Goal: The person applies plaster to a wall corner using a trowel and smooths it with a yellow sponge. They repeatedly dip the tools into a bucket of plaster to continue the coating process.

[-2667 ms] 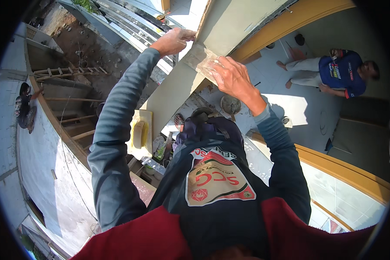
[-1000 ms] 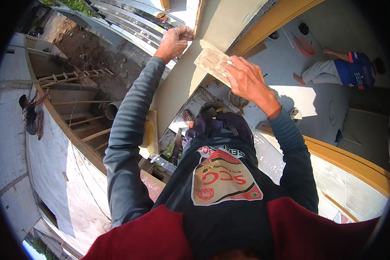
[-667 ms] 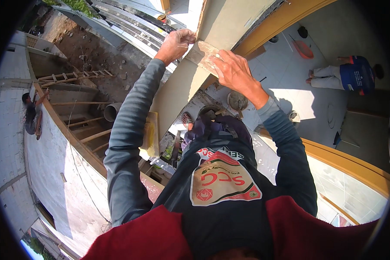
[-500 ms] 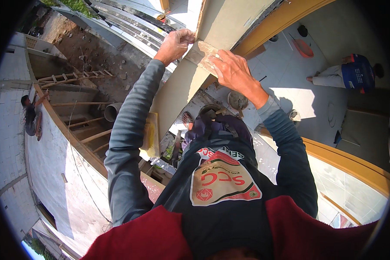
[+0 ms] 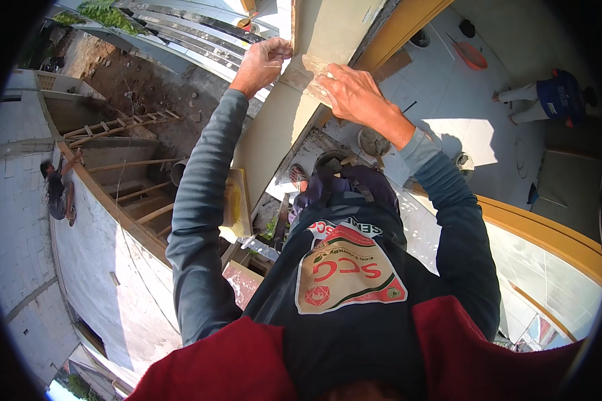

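Note:
A pale plastered wall edge (image 5: 264,144) runs up in front of me. My right hand (image 5: 358,99) grips a thin, flat scraper plate (image 5: 314,72), smeared with plaster, and holds it against that surface; its fingers lie over the plate's near side. To the left, my left hand (image 5: 261,67) is closed, its fingertips pinched at the lower end of a narrow wooden strip (image 5: 294,27) along the wall's edge. How far the fingers wrap round the strip is hidden.
Below stands a mortar bucket (image 5: 373,142). A yellowish panel (image 5: 235,204) is beside my left forearm. An orange door frame (image 5: 535,230) and an orange basin (image 5: 470,55) are at right, with a person in blue (image 5: 560,99). Another person (image 5: 59,190) and a ladder (image 5: 124,127) are at left.
The view has shifted slightly, and both hands appear a little further left. The plate remains in my right hand against the wall. The person at right has changed leg position.

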Demonstrator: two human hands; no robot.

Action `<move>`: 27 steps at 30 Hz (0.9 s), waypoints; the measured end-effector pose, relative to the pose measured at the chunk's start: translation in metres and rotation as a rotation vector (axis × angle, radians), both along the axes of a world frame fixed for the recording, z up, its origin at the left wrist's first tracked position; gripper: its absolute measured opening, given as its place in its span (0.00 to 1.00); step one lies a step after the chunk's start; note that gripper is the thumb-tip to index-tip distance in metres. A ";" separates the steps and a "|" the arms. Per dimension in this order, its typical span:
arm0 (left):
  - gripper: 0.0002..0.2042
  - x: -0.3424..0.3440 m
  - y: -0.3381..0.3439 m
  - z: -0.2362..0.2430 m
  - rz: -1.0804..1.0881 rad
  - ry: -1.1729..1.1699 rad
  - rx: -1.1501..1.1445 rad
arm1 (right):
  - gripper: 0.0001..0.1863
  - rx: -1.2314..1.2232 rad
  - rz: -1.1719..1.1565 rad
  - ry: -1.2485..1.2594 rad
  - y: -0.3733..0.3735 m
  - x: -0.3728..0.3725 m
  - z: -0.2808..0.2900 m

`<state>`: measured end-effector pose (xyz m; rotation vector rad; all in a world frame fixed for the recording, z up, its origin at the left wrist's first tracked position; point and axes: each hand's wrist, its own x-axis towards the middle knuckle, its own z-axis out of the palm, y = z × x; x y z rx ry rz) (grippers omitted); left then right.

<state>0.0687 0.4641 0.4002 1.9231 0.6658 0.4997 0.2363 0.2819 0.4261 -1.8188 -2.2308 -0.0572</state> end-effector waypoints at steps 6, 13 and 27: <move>0.16 0.003 0.000 0.001 0.015 -0.005 0.014 | 0.15 0.341 0.087 -0.049 -0.032 0.020 -0.012; 0.14 0.004 0.006 -0.004 -0.024 0.008 -0.018 | 0.15 0.087 -0.009 0.040 -0.043 0.005 0.029; 0.14 0.003 0.000 0.000 -0.024 0.021 -0.050 | 0.15 0.147 0.015 0.045 -0.004 -0.006 0.003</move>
